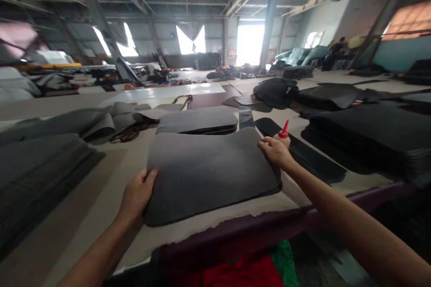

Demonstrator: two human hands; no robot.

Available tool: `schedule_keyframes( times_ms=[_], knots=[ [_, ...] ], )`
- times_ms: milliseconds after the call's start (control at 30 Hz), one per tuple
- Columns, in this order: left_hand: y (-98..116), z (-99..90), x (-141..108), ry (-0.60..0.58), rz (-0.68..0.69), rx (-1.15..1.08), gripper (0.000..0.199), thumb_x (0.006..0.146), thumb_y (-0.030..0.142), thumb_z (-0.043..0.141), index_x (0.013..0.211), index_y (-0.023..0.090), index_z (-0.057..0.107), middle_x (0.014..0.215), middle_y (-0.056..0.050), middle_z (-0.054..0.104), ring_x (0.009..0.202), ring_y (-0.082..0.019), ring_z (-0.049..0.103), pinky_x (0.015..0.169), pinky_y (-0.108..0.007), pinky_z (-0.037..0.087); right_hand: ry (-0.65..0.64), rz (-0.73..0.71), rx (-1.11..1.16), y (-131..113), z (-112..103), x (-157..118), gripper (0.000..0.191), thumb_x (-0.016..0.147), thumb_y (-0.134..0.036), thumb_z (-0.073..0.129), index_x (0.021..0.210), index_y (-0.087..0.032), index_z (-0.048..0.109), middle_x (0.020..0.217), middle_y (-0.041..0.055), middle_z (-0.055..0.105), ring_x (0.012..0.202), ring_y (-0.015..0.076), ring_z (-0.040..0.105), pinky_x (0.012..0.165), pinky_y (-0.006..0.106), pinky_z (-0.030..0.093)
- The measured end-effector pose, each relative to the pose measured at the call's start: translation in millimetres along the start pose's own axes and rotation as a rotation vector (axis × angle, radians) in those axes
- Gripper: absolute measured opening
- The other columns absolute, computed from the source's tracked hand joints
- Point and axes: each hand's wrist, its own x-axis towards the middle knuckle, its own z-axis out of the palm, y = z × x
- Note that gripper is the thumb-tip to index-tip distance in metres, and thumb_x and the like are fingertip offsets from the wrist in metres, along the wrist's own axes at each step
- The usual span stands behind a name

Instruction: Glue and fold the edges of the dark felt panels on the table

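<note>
A dark grey sheet (212,175) with rounded corners, like leather or felt, lies in front of me near the table's front edge. My left hand (137,192) grips its left side, thumb on top and the other fingers hidden beneath. At the far right corner my right hand (275,150) pinches the sheet's edge. Just behind that hand stands a bottle with a red pointed nozzle (284,130), partly covered by the hand. Beyond the sheet rests a small stack of similar grey pieces (198,119).
Tall stacks of dark sheets stand at the left (40,179) and right (367,134). A long black strip (303,152) lies right of the bottle. Farther back are a black bundle (274,92) and loose grey pieces (67,123). A person (336,51) is in the far right background.
</note>
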Motion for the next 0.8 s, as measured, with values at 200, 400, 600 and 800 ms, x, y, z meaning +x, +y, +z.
schedule_keyframes(
  times_ms=[200,400,600,800],
  knots=[
    [5,-12.2,-2,-0.053,-0.042,0.096,0.045,0.079,0.06,0.053,0.095,0.021,0.069,0.075,-0.003,0.073,0.069,-0.025,0.066,0.055,-0.028,0.045,-0.002,0.012,0.035,4,-6,-7,0.033,0.082,-0.049,0.052,0.078,-0.018,0.064,0.067,0.0006,0.057,0.065,0.0169,0.053,0.06,0.027,0.037],
    [12,-17.5,8,-0.099,-0.01,0.204,0.044,0.083,0.059,0.048,0.094,0.02,0.066,0.075,-0.004,0.071,0.07,-0.026,0.066,0.059,-0.03,0.046,-0.05,0.015,-0.014,10,-4,-7,0.03,0.086,-0.045,0.05,0.077,-0.019,0.062,0.066,-0.0003,0.057,0.065,0.0168,0.054,0.059,0.025,0.037],
    [-1,-1.0,13,-0.087,0.149,0.43,0.038,0.088,0.054,0.041,0.082,0.023,0.062,0.081,-0.008,0.069,0.082,-0.029,0.065,0.069,-0.033,0.042,-0.037,-0.012,-0.149,24,13,-6,0.024,0.092,-0.035,0.052,0.082,-0.019,0.067,0.077,0.0037,0.067,0.08,0.0201,0.063,0.076,0.026,0.043],
    [-15,9.7,21,-0.057,0.212,0.628,0.045,0.093,0.057,0.032,0.09,0.023,0.062,0.091,-0.012,0.071,0.088,-0.032,0.065,0.071,-0.034,0.041,0.001,-0.013,-0.238,28,23,-13,0.024,0.097,-0.037,0.053,0.099,-0.021,0.072,0.091,0.0057,0.073,0.091,0.0208,0.067,0.083,0.025,0.045]
  ],
)
